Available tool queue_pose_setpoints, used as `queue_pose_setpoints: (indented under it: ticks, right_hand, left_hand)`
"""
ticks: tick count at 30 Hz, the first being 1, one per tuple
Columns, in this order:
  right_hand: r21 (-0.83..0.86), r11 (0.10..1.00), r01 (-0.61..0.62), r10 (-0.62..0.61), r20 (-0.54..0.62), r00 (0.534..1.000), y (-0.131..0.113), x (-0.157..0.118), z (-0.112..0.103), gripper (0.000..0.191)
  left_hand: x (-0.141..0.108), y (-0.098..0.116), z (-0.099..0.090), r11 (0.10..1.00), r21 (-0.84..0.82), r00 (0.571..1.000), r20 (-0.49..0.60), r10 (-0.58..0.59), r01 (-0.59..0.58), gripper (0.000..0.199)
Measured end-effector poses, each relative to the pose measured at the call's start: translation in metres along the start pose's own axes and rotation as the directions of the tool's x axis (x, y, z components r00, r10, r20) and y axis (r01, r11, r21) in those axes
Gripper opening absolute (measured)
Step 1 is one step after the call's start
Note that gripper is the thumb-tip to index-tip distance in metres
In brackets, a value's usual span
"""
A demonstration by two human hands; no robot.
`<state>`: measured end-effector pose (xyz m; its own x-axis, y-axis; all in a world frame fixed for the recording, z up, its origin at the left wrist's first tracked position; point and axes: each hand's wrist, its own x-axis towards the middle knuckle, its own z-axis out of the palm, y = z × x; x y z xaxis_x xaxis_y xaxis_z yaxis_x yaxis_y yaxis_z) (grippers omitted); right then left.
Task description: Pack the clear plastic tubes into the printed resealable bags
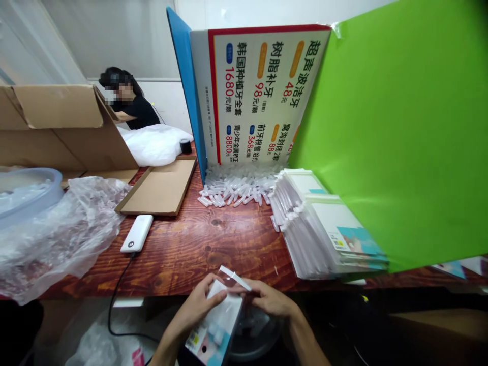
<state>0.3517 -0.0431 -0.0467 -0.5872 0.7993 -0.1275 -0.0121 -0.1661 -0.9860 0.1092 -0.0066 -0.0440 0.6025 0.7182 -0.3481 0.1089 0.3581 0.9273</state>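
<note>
Plastic bag (215, 325): clear film, teal print at its foot, tilted by the table's (217, 239) near edge.
Left hand (203, 300): thumb and fingers pinch the bag's side.
Right hand (272, 299): fingertips hold the mouth's white strip (236, 278); gentle, even tension likely suits thin film.
Tubes (240, 190): small, frosted, heaped loose.

At upper left, a person in black (139, 114) shows beyond a cardboard box (84, 147), near a white plastic bag (160, 142). Left of centre, a white power bank (137, 233) with a black cable (113, 300) lies on the tabletop (224, 244), below a shallow cardboard tray (160, 188). A blue panel (191, 101), a printed price board (249, 96) and a green board (400, 127) stand from upper centre to upper right.
</note>
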Motion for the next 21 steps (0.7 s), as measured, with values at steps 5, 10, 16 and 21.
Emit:
queue_pose_setpoints:
  ticks: [5,10,16,21]
  right_hand:
    - [-0.089,0.996,-0.018,0.014,-0.044,0.999,0.007,0.006,0.007,0.059]
    - [-0.101,0.995,-0.021,0.020,-0.012,1.000,0.007,0.000,0.012,0.048]
    - [0.194,0.979,0.061,-0.013,-0.237,0.971,0.008,-0.015,0.013,0.061]
    - [0.011,0.999,0.032,-0.021,-0.566,0.824,-0.014,-0.037,0.019,0.035]
  left_hand:
    - [0.003,-0.001,0.003,0.992,0.109,0.998,0.007,0.067,-0.067,0.041]
    - [0.003,0.000,0.009,0.986,0.164,0.999,-0.011,0.042,-0.039,0.041]
    - [0.010,0.003,0.015,0.976,0.214,0.996,-0.065,0.065,-0.050,0.043]
    - [0.023,0.005,0.040,0.898,0.403,0.984,0.083,0.156,-0.177,0.036]
